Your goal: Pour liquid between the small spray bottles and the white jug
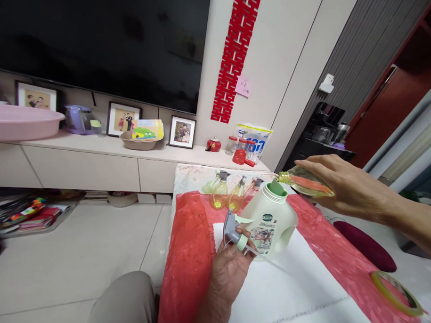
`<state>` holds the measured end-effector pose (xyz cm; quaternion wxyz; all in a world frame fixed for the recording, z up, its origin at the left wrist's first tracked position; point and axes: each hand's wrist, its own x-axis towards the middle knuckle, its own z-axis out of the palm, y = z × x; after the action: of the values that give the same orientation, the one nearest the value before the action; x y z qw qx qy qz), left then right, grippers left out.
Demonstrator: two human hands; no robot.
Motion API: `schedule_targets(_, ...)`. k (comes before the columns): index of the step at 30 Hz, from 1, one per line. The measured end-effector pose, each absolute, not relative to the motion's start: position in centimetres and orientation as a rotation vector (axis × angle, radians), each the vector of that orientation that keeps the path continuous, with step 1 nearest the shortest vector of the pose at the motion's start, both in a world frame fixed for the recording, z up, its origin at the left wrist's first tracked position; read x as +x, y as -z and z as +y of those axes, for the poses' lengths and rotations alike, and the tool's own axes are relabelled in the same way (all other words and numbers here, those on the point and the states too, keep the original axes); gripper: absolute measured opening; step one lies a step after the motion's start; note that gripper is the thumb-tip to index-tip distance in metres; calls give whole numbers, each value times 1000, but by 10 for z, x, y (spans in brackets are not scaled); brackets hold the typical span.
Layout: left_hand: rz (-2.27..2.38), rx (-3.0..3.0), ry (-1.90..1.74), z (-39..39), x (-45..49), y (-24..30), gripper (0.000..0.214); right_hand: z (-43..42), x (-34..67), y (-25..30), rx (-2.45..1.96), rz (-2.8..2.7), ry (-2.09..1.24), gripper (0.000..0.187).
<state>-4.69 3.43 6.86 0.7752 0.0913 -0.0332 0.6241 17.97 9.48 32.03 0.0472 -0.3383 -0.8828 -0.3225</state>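
My left hand is closed around a grey and green spray nozzle, its thin clear tube pointing off to the right. Wrapped round a clear yellow bottle, my right hand tips it on its side, with its neck by the green spout of a large detergent jug. The pale green jug stands upright and uncapped on white paper. Whether liquid flows between the two mouths I cannot make out. Behind the jug stand several small spray bottles with nozzles fitted.
A red plastic sheet covers the table, with white paper on top. A roll of tape lies at the right. The cabinet behind holds picture frames, a basket and jars. A maroon stool stands at the right.
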Motion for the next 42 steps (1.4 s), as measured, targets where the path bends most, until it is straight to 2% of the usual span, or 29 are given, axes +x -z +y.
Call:
schedule_targets(12,-57,162,-1354,35,-47,-70,29,92,177,-325,-1058,-2707,1009,66)
schedule_targets(18,-70,187,-1347,35,-47,-68,22,93,179,-327,-1084,-2715,1015,67)
schedule_targets(26,-54,164,-1368,35,-46,-68,33,97,182,-326,-1023,-2697,1031,64)
schedule_targets(42,-64,168,-1360,35,-47,-68,33,95,182,-328,-999,-2688,1081,64)
